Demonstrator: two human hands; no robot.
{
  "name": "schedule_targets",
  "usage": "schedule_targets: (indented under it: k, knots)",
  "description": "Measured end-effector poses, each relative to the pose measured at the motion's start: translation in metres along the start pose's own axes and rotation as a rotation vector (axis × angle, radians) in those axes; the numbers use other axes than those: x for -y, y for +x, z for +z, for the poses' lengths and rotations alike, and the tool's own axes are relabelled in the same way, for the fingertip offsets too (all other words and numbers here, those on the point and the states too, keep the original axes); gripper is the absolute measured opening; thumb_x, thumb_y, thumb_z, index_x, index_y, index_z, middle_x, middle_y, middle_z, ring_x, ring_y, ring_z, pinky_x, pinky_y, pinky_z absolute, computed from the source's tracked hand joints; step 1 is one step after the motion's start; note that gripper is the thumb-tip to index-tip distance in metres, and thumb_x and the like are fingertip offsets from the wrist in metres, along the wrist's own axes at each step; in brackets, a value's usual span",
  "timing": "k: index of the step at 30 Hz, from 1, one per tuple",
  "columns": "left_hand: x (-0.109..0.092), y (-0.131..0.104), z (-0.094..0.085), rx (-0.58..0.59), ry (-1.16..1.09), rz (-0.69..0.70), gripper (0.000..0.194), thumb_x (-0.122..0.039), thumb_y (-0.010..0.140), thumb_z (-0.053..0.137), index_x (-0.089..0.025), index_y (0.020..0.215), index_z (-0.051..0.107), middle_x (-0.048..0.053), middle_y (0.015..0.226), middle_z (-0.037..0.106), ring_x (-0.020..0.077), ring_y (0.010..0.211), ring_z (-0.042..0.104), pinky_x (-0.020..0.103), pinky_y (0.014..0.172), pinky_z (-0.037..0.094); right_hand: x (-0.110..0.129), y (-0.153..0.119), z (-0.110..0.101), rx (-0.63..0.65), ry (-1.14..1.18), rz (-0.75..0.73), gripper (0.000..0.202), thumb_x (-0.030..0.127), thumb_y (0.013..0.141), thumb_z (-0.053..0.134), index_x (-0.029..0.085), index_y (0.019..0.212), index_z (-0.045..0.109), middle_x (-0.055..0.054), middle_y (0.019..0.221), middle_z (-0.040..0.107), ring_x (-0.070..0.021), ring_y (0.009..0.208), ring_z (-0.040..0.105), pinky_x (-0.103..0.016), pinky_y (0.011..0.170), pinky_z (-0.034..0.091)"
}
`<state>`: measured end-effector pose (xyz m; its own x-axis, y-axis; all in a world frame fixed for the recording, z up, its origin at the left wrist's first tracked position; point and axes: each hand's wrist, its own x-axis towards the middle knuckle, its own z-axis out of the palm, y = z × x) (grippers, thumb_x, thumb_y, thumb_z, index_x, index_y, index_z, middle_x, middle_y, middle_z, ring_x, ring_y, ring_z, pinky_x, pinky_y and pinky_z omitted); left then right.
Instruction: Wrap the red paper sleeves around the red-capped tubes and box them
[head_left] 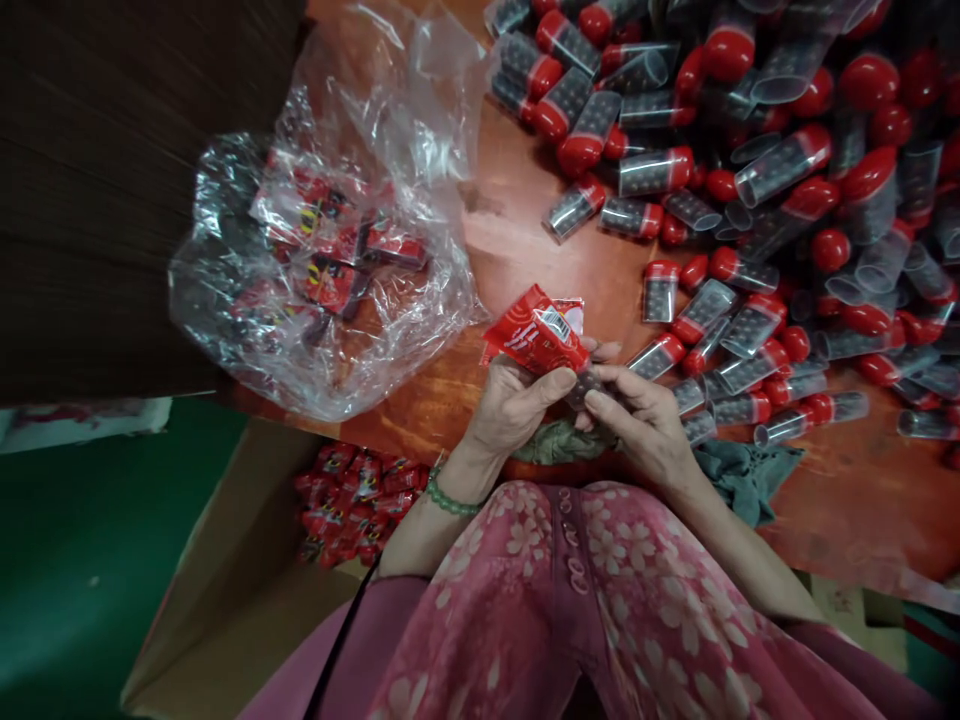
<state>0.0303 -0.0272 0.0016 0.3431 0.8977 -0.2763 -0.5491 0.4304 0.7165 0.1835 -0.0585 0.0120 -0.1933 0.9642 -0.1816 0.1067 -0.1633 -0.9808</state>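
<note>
A red printed packet (536,330) with a barcode label is gripped by my left hand (514,405), its thumb on the lower end. My right hand (641,410) pinches a dark dotted clear tube (583,386) at the packet's lower right end. How far the tube sits inside the packet is hidden by my fingers. Behind the packet shows the edge of another red and white printed piece (570,314). Under my hands lies a crumpled grey-green cloth (559,443).
Many red-capped clear tubes (656,170) are heaped at the right. A clear plastic bag (382,340) with red packets lies at the left. Below the table edge, a cardboard box (217,570) holds red packets (356,505). A dark cloth (746,475) lies right.
</note>
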Motion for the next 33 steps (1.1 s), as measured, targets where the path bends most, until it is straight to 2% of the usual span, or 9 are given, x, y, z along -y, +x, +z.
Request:
schedule_targets:
  k: [3, 8, 11, 16, 22, 24, 28, 30, 33]
  knots:
    - [0.000, -0.006, 0.001, 0.003, 0.007, -0.008, 0.037, -0.044, 0.073, 0.081, -0.017, 0.099, 0.076, 0.013, 0.108, 0.076, 0.0316, 0.107, 0.071, 0.040, 0.086, 0.061, 0.002, -0.004, 0.003, -0.009, 0.108, 0.046, 0.021, 0.034, 0.095, 0.057, 0.020, 0.109, 0.065, 0.003, 0.069, 0.064, -0.0105, 0.058, 0.062, -0.023, 0.059, 0.052]
    - [0.003, -0.010, 0.008, -0.153, -0.077, 0.155, 0.038, -0.048, 0.068, 0.084, -0.019, 0.091, 0.076, 0.010, 0.099, 0.078, 0.0314, 0.111, 0.070, 0.043, 0.094, 0.058, 0.001, -0.006, 0.011, -0.092, -0.123, -0.128, 0.016, 0.028, 0.095, 0.058, 0.021, 0.108, 0.065, 0.001, 0.080, 0.065, -0.0112, 0.066, 0.064, -0.024, 0.062, 0.051]
    - [0.006, -0.012, 0.007, -0.170, -0.049, 0.150, 0.033, -0.046, 0.072, 0.081, -0.018, 0.089, 0.077, 0.010, 0.098, 0.078, 0.0297, 0.108, 0.071, 0.042, 0.095, 0.058, 0.000, -0.005, 0.012, -0.112, -0.248, -0.228, 0.015, 0.027, 0.094, 0.058, 0.020, 0.106, 0.065, -0.001, 0.083, 0.067, -0.0123, 0.069, 0.064, -0.026, 0.067, 0.053]
    - [0.003, -0.017, 0.006, -0.199, -0.014, 0.134, 0.031, -0.042, 0.072, 0.082, -0.017, 0.089, 0.078, 0.011, 0.098, 0.078, 0.0277, 0.099, 0.074, 0.043, 0.095, 0.058, 0.002, -0.004, 0.016, -0.051, -0.092, -0.104, 0.019, 0.032, 0.097, 0.054, 0.020, 0.109, 0.063, 0.002, 0.073, 0.067, -0.0113, 0.057, 0.065, -0.023, 0.056, 0.053]
    - [-0.002, -0.017, 0.004, -0.213, -0.069, 0.198, 0.034, -0.048, 0.068, 0.084, -0.020, 0.085, 0.077, 0.008, 0.097, 0.078, 0.0260, 0.100, 0.073, 0.041, 0.094, 0.058, 0.003, 0.001, 0.024, -0.164, -0.347, -0.426, 0.012, 0.022, 0.092, 0.061, 0.020, 0.103, 0.066, -0.006, 0.090, 0.073, -0.0165, 0.082, 0.069, -0.030, 0.077, 0.057]
    - [0.000, -0.017, -0.001, -0.171, -0.062, 0.186, 0.029, -0.045, 0.070, 0.083, -0.021, 0.084, 0.077, 0.007, 0.095, 0.079, 0.0228, 0.089, 0.075, 0.037, 0.085, 0.060, 0.002, 0.002, 0.025, -0.136, -0.251, -0.348, 0.011, 0.026, 0.093, 0.061, 0.020, 0.100, 0.066, -0.004, 0.083, 0.072, -0.0156, 0.075, 0.069, -0.028, 0.071, 0.058]
    - [0.001, -0.020, -0.008, -0.106, 0.052, 0.107, 0.026, -0.041, 0.078, 0.077, -0.019, 0.093, 0.077, 0.008, 0.087, 0.078, 0.0147, 0.060, 0.069, 0.029, 0.063, 0.059, 0.003, 0.005, 0.026, 0.051, 0.157, 0.043, 0.030, 0.048, 0.090, 0.064, 0.019, 0.100, 0.064, 0.002, 0.065, 0.066, -0.0117, 0.054, 0.064, -0.024, 0.055, 0.055]
    - [-0.001, -0.022, -0.006, -0.139, 0.067, 0.117, 0.030, -0.042, 0.080, 0.075, -0.019, 0.098, 0.077, 0.009, 0.092, 0.078, 0.0157, 0.066, 0.071, 0.030, 0.068, 0.059, 0.003, 0.006, 0.027, 0.053, 0.214, 0.089, 0.036, 0.052, 0.086, 0.066, 0.019, 0.100, 0.064, 0.002, 0.068, 0.067, -0.0114, 0.054, 0.065, -0.023, 0.055, 0.056]
    - [-0.005, -0.020, -0.001, -0.256, 0.014, 0.173, 0.035, -0.048, 0.072, 0.080, -0.019, 0.092, 0.077, 0.009, 0.099, 0.078, 0.0222, 0.088, 0.074, 0.035, 0.083, 0.059, 0.001, 0.007, 0.030, -0.019, 0.072, 0.000, 0.028, 0.045, 0.089, 0.065, 0.021, 0.103, 0.065, 0.001, 0.076, 0.070, -0.0121, 0.060, 0.067, -0.025, 0.059, 0.057]
